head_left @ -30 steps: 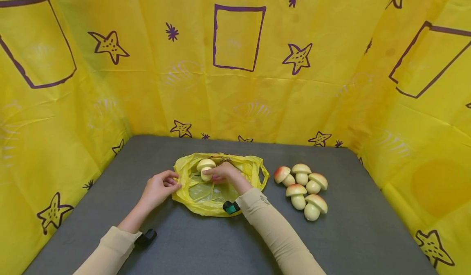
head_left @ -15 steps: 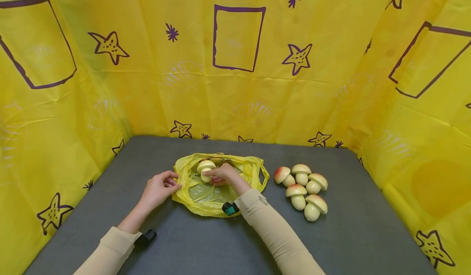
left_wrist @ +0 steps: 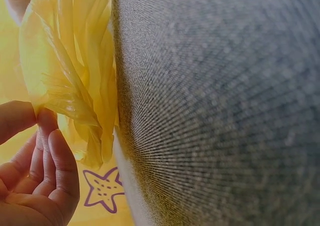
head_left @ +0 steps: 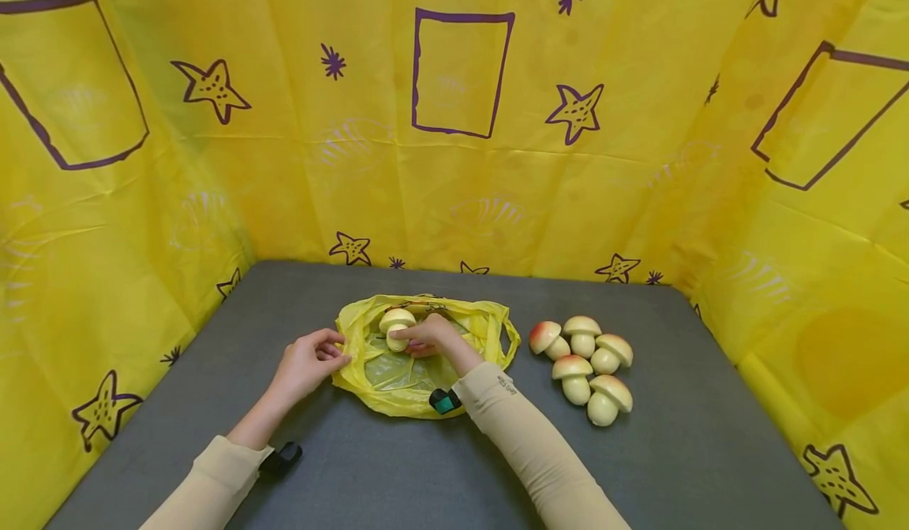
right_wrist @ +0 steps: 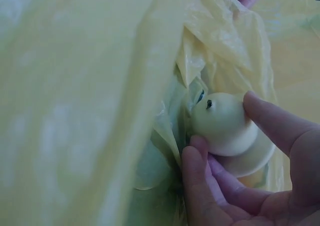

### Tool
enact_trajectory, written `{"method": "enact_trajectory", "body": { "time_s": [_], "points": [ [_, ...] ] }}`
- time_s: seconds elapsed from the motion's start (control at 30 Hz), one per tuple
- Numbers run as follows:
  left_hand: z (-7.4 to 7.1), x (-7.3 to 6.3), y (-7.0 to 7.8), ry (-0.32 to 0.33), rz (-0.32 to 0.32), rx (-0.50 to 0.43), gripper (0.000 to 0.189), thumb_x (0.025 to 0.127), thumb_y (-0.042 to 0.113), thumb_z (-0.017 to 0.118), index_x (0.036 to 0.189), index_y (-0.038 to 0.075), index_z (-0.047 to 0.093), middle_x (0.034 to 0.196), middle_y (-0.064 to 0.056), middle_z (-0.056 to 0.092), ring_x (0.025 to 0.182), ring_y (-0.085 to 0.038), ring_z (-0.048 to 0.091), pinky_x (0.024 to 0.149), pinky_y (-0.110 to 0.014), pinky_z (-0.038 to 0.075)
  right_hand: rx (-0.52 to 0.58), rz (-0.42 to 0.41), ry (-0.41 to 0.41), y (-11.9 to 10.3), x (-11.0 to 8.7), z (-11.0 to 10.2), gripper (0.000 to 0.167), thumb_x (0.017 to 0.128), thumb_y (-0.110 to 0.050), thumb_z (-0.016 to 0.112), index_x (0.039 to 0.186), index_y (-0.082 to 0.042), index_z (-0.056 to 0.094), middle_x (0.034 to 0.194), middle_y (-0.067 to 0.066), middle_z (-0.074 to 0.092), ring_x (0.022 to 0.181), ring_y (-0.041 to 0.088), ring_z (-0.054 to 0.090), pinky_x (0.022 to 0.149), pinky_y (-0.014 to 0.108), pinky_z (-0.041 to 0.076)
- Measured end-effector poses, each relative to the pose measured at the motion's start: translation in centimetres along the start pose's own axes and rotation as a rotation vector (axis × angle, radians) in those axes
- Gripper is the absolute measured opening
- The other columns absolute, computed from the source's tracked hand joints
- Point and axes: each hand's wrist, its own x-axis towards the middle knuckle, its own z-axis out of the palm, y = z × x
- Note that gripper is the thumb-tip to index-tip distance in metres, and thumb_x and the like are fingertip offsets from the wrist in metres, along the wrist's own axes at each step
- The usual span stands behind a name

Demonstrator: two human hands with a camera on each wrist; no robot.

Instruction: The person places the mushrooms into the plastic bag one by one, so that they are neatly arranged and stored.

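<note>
A thin yellow plastic bag (head_left: 419, 404) lies on the dark table with its mouth spread. My left hand (head_left: 304, 366) pinches the bag's left rim between thumb and fingertip, as the left wrist view shows up close. Inside the mouth, my right hand (head_left: 436, 337) holds a toy mushroom (head_left: 398, 321) by its stem, cap up, near the bag's left inner side. In the right wrist view the thumb and fingers grip the pale stem (right_wrist: 225, 123), whose base faces the camera; the cap is partly hidden behind it.
Several more toy mushrooms (head_left: 582, 364), cream with reddish caps, are grouped on the table to the right of the bag. A yellow patterned cloth (head_left: 461, 199) walls the grey table (head_left: 398, 483) on three sides. Dark straps circle both wrists.
The mushroom in my right hand has sunk very slightly inside the bag. My left hand keeps its place on the rim, and the other mushrooms lie as before.
</note>
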Motion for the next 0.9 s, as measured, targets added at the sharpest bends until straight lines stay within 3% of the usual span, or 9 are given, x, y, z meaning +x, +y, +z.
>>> {"method": "enact_trajectory", "body": {
  "time_s": [0.23, 0.6, 0.9],
  "points": [
    [0.02, 0.05, -0.05, -0.003, 0.005, -0.001, 0.031, 0.081, 0.020, 0.075, 0.105, 0.003, 0.064, 0.084, -0.005, 0.066, 0.071, -0.013, 0.058, 0.057, -0.023, 0.046, 0.056, -0.026, -0.027, -0.20, -0.88, -0.04, 0.051, 0.076, -0.026, 0.080, 0.108, 0.007, 0.057, 0.095, 0.018, 0.068, 0.088, 0.027, 0.069, 0.075, 0.034, 0.056],
    [0.03, 0.01, -0.14, 0.001, 0.010, -0.001, 0.030, 0.080, 0.019, 0.075, 0.105, 0.004, 0.064, 0.082, -0.005, 0.066, 0.071, -0.014, 0.058, 0.057, -0.023, 0.046, 0.093, -0.031, -0.066, -0.10, -0.67, -0.12, 0.036, 0.078, -0.019, 0.079, 0.099, 0.006, 0.063, 0.089, 0.019, 0.071, 0.081, 0.024, 0.070, 0.074, 0.031, 0.056],
    [0.09, 0.06, -0.22, 0.000, 0.010, 0.000, 0.031, 0.081, 0.019, 0.075, 0.105, 0.004, 0.064, 0.083, -0.004, 0.067, 0.071, -0.013, 0.059, 0.057, -0.023, 0.047, 0.109, -0.027, -0.080, -0.37, -1.00, 0.02, 0.033, 0.079, -0.017, 0.077, 0.097, 0.007, 0.063, 0.093, 0.022, 0.071, 0.090, 0.029, 0.070, 0.077, 0.034, 0.056]
  ]
}}
